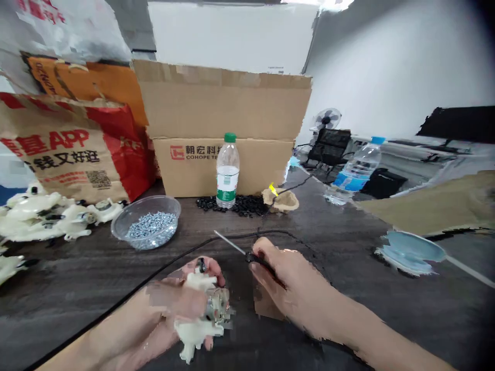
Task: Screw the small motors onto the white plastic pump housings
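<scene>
We have a dark surface (348,273) before us, with a cardboard box (224,108) standing toward its far edge and a printed paper bag (69,149) toward the far left corner. White plastic assemblies (42,216) lie heaped by the left edge. Near the close edge, our left grip (176,304) and right grip (290,278) are both closed. Toward the far edge stand a green-capped bottle (228,178) and a clear bowl (149,205). Our left grip holds a white plastic part (195,331), partly blurred; our right holds a screwdriver (231,242), its tip pointing toward the far left corner, apart from the part. Small black pieces (249,205) flank the bottle's base; screws (152,226) lie in the bowl.
</scene>
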Tool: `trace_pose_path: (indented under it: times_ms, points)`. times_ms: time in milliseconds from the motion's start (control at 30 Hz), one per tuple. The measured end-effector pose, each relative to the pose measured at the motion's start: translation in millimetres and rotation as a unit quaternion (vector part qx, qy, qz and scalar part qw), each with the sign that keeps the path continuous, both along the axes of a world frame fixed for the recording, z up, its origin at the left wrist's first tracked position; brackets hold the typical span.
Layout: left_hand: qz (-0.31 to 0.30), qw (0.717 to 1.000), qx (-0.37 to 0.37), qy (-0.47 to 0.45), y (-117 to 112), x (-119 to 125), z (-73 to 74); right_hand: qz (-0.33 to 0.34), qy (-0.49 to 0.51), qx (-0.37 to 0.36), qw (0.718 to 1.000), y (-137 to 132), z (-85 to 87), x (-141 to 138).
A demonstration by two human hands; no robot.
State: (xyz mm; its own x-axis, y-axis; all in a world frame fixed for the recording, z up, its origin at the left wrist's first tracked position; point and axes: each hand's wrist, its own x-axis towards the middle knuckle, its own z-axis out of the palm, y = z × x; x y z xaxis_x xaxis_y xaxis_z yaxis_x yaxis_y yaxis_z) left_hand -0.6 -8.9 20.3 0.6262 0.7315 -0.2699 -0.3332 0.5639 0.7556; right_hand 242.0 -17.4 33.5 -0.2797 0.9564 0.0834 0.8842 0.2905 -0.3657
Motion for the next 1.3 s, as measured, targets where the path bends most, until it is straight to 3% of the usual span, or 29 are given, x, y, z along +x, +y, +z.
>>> trace_pose_path:
  times_ms: [200,333,400,567,833,967,1200,1300]
  points:
    - [-0.026,0.999,-0.016,0.034,1.5,6.7,-2.4,-0.026,0.144,0.029,0.989,0.2,6.6,1.2]
    - [0.041,0.995,0.017,0.09,6.3,6.2,5.0,-0.014,0.181,0.056,0.982,0.2,2.1,6.3]
    - [0.07,0.995,0.013,0.072,10.8,5.0,7.1,-0.016,0.175,0.075,0.982,0.3,-1.8,7.4]
    - [0.072,0.997,-0.009,0.014,19.5,3.1,1.5,-0.005,0.141,0.066,0.988,-2.9,-7.6,2.8]
    - [0.091,0.996,0.018,0.017,15.1,6.2,2.3,0.035,0.067,0.096,0.993,-10.3,-5.8,-2.5]
    - [0.101,0.994,0.033,0.034,15.9,5.5,2.6,0.028,0.09,0.125,0.988,-12.0,-4.6,-3.2]
    - [0.113,0.992,0.043,0.042,17.4,5.2,3.0,0.029,0.096,0.114,0.988,-15.4,-5.0,-6.3]
    - [0.125,0.99,0.055,0.04,16.4,6.9,4.8,0.035,0.088,0.073,0.993,-8.6,-2.3,-4.6]
